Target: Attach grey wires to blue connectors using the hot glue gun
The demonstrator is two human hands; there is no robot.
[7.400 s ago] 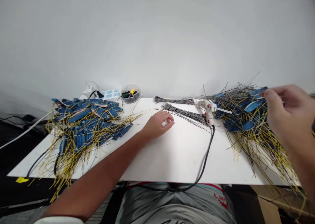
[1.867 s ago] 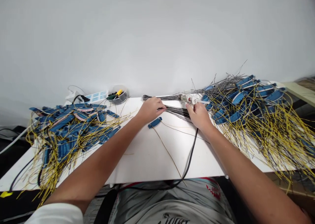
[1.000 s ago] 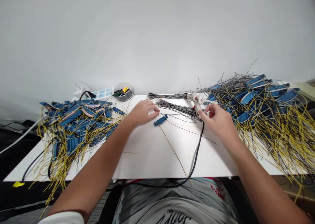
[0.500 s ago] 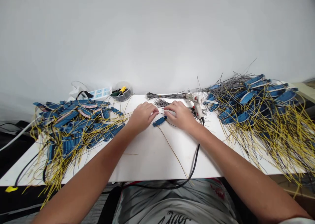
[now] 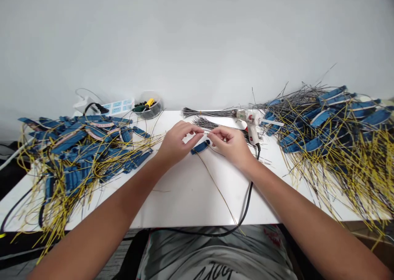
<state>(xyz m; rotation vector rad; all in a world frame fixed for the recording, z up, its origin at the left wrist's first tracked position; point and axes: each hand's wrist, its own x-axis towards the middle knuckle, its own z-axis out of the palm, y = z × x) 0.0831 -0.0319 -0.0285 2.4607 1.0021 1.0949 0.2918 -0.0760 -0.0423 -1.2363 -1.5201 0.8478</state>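
My left hand (image 5: 181, 139) and my right hand (image 5: 230, 143) meet over the middle of the table, fingertips almost touching. Each pinches thumb against forefinger on a thin wire, of which only a tiny bit shows between them. Just below the fingertips lies a small curved blue strip (image 5: 200, 147) with a dark end towards my right hand. From it a long yellowish wire (image 5: 217, 185) trails to the table's front edge. Behind my hands rest bundles of dark wires (image 5: 209, 113), partly hidden by my right hand.
A glue gun (image 5: 250, 124) with a white stick and black cord (image 5: 248, 198) lies right of my hands. Piles of wired blue strips cover the left (image 5: 76, 148) and right (image 5: 320, 118) sides. A power strip (image 5: 118, 106) and a clear tub (image 5: 156, 107) stand back left.
My fingertips have come closer together, and my right fingers have curled in more. The blue strip stays beneath them. The camera view has shifted slightly.
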